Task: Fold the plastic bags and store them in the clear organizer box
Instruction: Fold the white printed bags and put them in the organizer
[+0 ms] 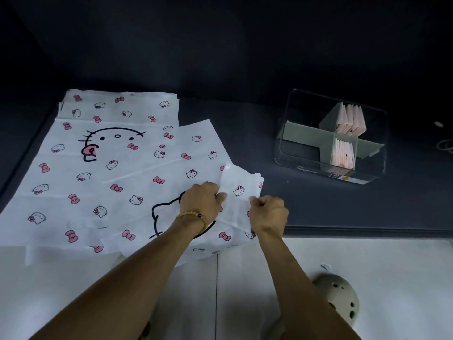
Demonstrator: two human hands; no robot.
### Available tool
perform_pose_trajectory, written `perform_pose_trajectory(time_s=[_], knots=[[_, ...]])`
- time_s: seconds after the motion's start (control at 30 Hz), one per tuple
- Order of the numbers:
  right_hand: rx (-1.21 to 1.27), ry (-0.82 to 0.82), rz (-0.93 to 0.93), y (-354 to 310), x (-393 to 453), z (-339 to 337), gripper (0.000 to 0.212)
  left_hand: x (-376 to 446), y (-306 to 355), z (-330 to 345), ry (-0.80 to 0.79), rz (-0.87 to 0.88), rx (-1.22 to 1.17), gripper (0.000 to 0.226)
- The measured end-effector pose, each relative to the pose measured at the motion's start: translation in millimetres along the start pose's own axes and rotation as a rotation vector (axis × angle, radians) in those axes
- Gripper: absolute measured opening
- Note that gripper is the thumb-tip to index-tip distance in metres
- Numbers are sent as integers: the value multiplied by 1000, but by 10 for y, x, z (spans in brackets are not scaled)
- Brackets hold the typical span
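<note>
Several white plastic bags printed with cat faces and pink bows lie flat and overlapping on the dark table. The top bag [171, 182] lies askew with its near right corner lifted into a fold. My left hand [202, 201], a bead bracelet on its wrist, pinches that raised fold from the left. My right hand [268, 214] pinches the same fold from the right. The clear organizer box [306, 163] stands at the right, split by grey dividers, with folded pink-white bags [350, 119] upright in its two right compartments.
A stack of the same bags [117, 106] reaches the table's far left. A white cable [445, 146] lies at the right edge. The dark table [343, 207] ends near me; below are white floor and a beige perforated shoe [340, 300].
</note>
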State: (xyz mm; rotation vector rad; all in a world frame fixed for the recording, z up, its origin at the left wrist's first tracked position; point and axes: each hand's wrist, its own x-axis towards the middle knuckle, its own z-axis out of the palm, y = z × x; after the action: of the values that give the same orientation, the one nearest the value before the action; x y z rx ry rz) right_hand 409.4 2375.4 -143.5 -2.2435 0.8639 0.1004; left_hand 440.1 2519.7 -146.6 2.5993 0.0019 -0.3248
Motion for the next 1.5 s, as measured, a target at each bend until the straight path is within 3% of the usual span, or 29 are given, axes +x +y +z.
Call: perform_pose_trajectory(time_s=[0.17, 0.23, 0.37, 0.43, 0.5, 0.57, 0.6, 0.67, 0.8, 1.0, 1.23, 1.5], knots=[[-87, 31, -44, -31, 100, -29, 19, 52, 68, 3, -128, -86, 70, 38], [-150, 26, -138, -52, 241, -90, 10, 5, 99, 40, -130, -26, 183, 43], [-345, -108, -413, -132, 572, -211, 15, -6, 152, 133, 143, 409, 385, 48], [-404, -14, -535, -121, 538, -225, 16, 117, 144, 126, 64, 634, 414, 61], [-453, 161, -638, 36, 340, -168, 17, 256, 119, 120, -138, 736, 466, 69], [-490, 193, -668, 276, 63, -54, 32, 363, 54, 109, -274, 760, 547, 68], [-527, 122, -633, 379, -56, 3, 46, 398, 21, 104, -288, 774, 586, 67], [-583, 7, -531, 523, -160, 82, 66, 417, -11, 112, -248, 803, 659, 64], [-596, -27, -556, 552, -86, 90, 79, 332, 138, 260, -171, 953, 693, 68], [-608, -103, -619, 634, -15, 3, 85, 474, 124, 309, -169, 930, 577, 62], [-639, -102, -685, 672, 36, -11, 83, 747, -3, 189, -108, 771, 595, 96], [-502, -327, -861, 636, 290, -489, 73, 856, -90, 36, -151, 841, 640, 80]])
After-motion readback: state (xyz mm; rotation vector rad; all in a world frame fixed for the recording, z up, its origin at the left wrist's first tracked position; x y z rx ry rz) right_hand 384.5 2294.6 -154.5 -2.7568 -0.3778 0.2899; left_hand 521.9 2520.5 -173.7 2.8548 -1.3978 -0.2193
